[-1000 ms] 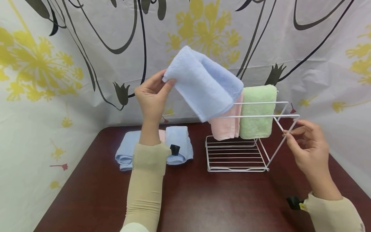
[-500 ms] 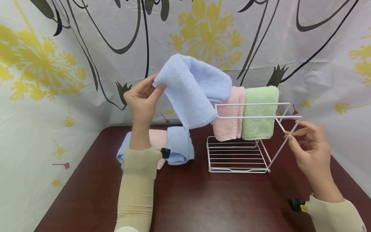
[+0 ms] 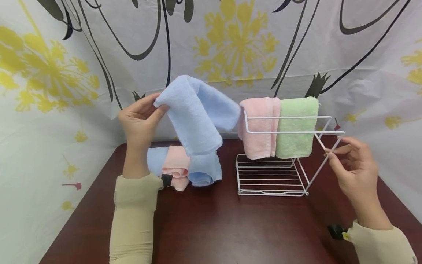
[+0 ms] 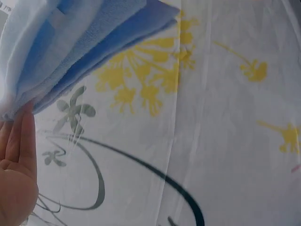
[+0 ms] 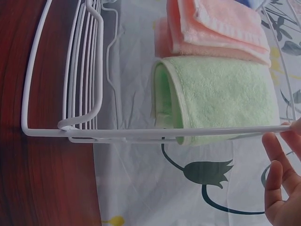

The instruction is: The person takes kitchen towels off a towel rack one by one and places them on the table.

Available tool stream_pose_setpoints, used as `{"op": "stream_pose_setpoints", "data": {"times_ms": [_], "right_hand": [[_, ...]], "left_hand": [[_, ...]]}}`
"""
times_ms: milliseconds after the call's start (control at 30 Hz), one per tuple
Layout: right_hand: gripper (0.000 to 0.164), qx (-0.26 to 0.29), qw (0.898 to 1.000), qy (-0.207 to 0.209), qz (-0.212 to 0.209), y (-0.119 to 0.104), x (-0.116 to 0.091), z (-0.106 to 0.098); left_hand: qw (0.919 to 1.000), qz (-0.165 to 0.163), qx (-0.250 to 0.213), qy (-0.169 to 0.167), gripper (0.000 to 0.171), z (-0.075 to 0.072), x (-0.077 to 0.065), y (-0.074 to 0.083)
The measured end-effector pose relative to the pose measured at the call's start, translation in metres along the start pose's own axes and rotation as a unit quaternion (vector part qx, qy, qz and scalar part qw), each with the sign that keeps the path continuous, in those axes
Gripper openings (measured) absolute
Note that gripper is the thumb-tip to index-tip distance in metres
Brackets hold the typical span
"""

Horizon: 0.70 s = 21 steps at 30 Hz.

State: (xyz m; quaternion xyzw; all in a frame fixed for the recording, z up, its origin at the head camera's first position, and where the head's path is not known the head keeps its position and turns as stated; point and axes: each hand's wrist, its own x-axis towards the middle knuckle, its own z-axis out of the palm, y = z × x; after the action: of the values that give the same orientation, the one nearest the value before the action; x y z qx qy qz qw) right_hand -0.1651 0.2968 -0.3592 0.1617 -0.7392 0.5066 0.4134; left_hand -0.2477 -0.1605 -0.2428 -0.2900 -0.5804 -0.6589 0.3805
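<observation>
My left hand (image 3: 140, 119) pinches a folded light blue towel (image 3: 194, 113) by its left edge, holding it in the air left of the rack. In the left wrist view the towel (image 4: 80, 47) fans upward from the fingertips. My right hand (image 3: 356, 170) grips the right side bar of a white wire rack (image 3: 296, 132) between thumb and fingers. Over the rack's upper rails hang a pink towel (image 3: 258, 143) and, beside it on the right, a green towel (image 3: 295, 141). The right wrist view shows the green towel (image 5: 221, 94) draped in a fold.
On the dark red table (image 3: 230, 227) behind my left hand lie rolled or folded towels: a blue one (image 3: 205, 170), a pink one (image 3: 176, 161) and another blue one (image 3: 155, 159). The rack's lower wire shelf (image 3: 268, 179) rests on the table. A patterned curtain (image 3: 211, 47) stands behind.
My left hand has moved left and down with the blue towel, away from the rack, uncovering the pink towel and the rail's left end. My right hand stays on the rack.
</observation>
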Motion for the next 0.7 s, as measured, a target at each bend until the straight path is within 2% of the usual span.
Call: {"op": "stream_pose_setpoints", "data": {"times_ms": [200, 367, 467, 600, 700], "right_hand": [[0.052, 0.003, 1.0, -0.001, 0.002, 0.0, 0.0, 0.0], [0.052, 0.01, 1.0, 0.001, 0.004, 0.001, 0.001, 0.0], [0.052, 0.012, 1.0, 0.0, 0.001, 0.001, 0.001, 0.0], [0.052, 0.011, 1.0, -0.001, -0.001, 0.002, 0.0, 0.0], [0.053, 0.014, 1.0, -0.001, 0.0, 0.002, -0.001, 0.001]], "left_hand": [[0.9979, -0.007, 0.054, -0.036, 0.023, -0.02, -0.008, 0.006], [0.9955, -0.01, 0.077, -0.054, 0.022, -0.04, -0.017, 0.011], [0.9938, -0.032, 0.091, -0.056, 0.023, -0.054, -0.024, 0.015], [0.9846, -0.066, 0.15, -0.062, 0.025, -0.071, -0.031, 0.025], [0.9695, -0.074, 0.222, -0.074, 0.026, -0.083, -0.036, 0.034]]}}
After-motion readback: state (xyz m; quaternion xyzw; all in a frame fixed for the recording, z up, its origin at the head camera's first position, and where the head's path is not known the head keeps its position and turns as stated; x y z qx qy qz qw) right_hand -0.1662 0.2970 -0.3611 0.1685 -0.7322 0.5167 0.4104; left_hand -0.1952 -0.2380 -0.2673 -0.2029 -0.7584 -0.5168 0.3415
